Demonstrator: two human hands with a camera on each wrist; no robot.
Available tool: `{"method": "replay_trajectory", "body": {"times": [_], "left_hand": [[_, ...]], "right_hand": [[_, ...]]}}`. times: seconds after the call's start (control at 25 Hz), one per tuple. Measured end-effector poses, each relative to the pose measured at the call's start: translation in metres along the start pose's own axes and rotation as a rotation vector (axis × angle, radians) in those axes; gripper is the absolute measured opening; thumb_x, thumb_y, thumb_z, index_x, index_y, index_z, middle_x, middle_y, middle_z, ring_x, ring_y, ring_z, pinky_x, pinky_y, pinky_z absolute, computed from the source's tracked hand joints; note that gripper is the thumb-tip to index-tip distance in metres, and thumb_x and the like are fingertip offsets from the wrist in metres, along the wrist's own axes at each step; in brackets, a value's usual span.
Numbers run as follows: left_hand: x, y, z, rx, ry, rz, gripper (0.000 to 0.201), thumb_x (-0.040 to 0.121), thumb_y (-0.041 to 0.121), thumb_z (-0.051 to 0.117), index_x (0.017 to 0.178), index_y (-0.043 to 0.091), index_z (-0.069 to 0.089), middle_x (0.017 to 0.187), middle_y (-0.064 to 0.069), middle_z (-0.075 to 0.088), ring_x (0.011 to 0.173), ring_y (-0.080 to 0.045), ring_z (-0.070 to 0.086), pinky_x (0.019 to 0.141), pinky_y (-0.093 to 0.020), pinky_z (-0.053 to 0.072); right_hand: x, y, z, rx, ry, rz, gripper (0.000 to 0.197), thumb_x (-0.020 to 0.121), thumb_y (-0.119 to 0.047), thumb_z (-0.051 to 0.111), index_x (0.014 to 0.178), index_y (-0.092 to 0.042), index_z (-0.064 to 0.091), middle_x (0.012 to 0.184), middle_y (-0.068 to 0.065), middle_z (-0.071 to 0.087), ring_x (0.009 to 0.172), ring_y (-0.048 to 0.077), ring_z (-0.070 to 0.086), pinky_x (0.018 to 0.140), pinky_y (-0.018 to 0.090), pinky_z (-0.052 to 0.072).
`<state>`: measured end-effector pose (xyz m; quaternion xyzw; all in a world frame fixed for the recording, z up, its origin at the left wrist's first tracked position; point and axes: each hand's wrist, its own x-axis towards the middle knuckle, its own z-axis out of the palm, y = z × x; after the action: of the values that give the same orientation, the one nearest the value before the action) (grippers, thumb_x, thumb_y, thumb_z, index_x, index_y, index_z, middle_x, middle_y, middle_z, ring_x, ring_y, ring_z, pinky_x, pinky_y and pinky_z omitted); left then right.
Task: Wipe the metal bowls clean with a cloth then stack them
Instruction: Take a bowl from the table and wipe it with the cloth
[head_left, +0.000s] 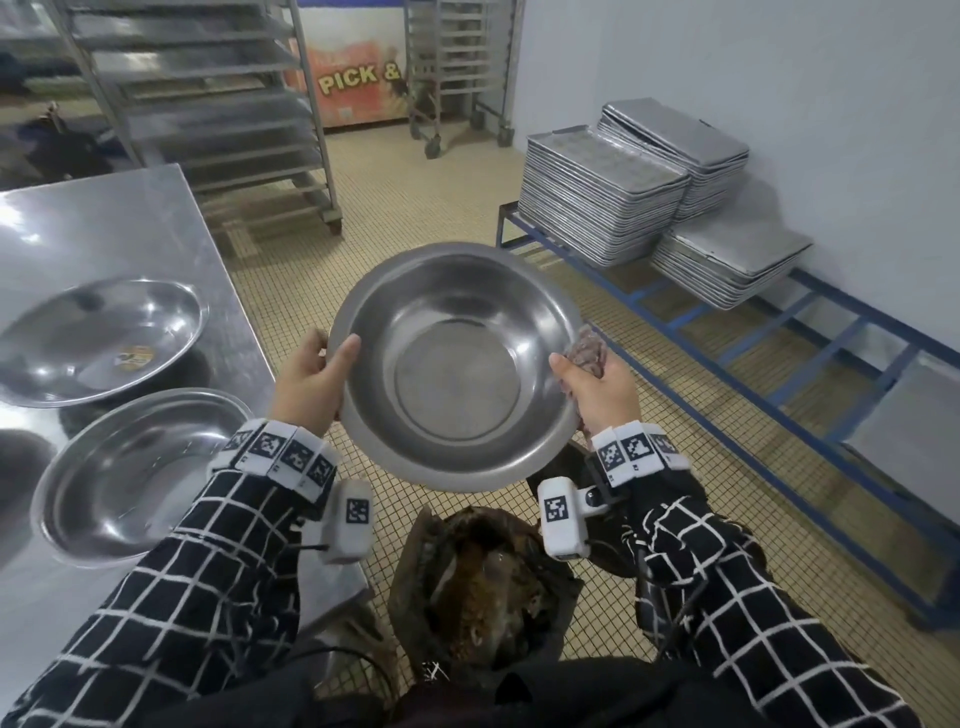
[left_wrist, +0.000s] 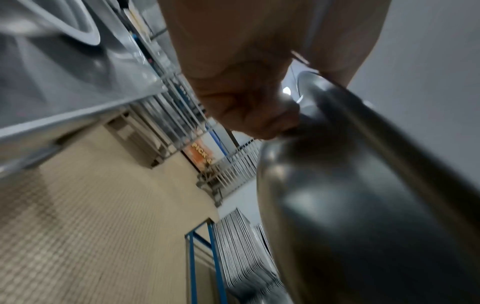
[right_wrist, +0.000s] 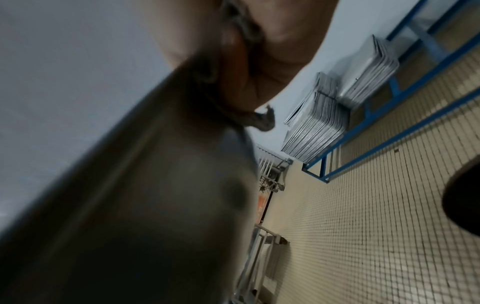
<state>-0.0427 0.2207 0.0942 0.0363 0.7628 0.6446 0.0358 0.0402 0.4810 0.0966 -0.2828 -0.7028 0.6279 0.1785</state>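
Head view: both hands hold a metal bowl (head_left: 457, 364) up over the tiled floor (head_left: 415, 208). The left hand (head_left: 306, 382) clamps its left rim, thumb inside. The right hand (head_left: 597, 387) clasps the right rim together with a cloth (head_left: 589, 351). Two more bowls (head_left: 98, 340) (head_left: 132, 475) sit on the steel table (head_left: 78, 228).

Left wrist view: fingers (left_wrist: 249, 107) curl under the bowl's rim.

Right wrist view: blurred; the cloth (right_wrist: 262, 121) sticks out of the closed hand.

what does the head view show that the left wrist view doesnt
Only the head view shows the right hand gripping the cloth against the held bowl, inside up, and a nearer bowl on the table. Only the left wrist view shows the held bowl's underside with the fingers curled beneath its rim. Both share the left hand, held bowl, table, stacked trays and floor.
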Motion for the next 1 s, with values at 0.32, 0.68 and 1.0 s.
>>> {"method": "replay_trajectory", "body": {"times": [0.32, 0.68, 1.0], "left_hand": [[-0.025, 0.006, 0.056, -0.196, 0.027, -0.022, 0.01, 0.097, 0.019, 0.048, 0.103, 0.01, 0.047, 0.088, -0.007, 0.066, 0.073, -0.021, 0.07, 0.061, -0.027, 0.057], [-0.026, -0.002, 0.027, -0.115, -0.188, -0.031, 0.015, 0.089, 0.026, 0.059, 0.102, 0.019, 0.058, 0.093, -0.007, 0.07, 0.079, -0.02, 0.07, 0.066, -0.026, 0.058], [0.001, 0.01, -0.02, 0.13, -0.055, -0.01, 0.016, 0.095, 0.031, 0.052, 0.096, 0.015, 0.056, 0.079, -0.002, 0.065, 0.064, -0.017, 0.063, 0.057, -0.027, 0.049]], "right_hand": [[-0.015, -0.005, 0.031, 0.169, 0.242, 0.013, 0.029, 0.091, -0.03, 0.061, 0.116, -0.019, 0.052, 0.1, -0.011, 0.06, 0.09, 0.005, 0.06, 0.074, 0.017, 0.047], [-0.011, 0.012, 0.016, 0.186, 0.162, 0.071, 0.04, 0.085, -0.019, 0.068, 0.122, -0.012, 0.055, 0.11, 0.0, 0.064, 0.099, 0.014, 0.063, 0.087, 0.03, 0.052], [-0.014, 0.01, 0.005, 0.032, -0.096, 0.04, 0.025, 0.081, -0.028, 0.073, 0.101, -0.018, 0.061, 0.098, 0.003, 0.068, 0.093, 0.019, 0.066, 0.081, 0.031, 0.054]]}}
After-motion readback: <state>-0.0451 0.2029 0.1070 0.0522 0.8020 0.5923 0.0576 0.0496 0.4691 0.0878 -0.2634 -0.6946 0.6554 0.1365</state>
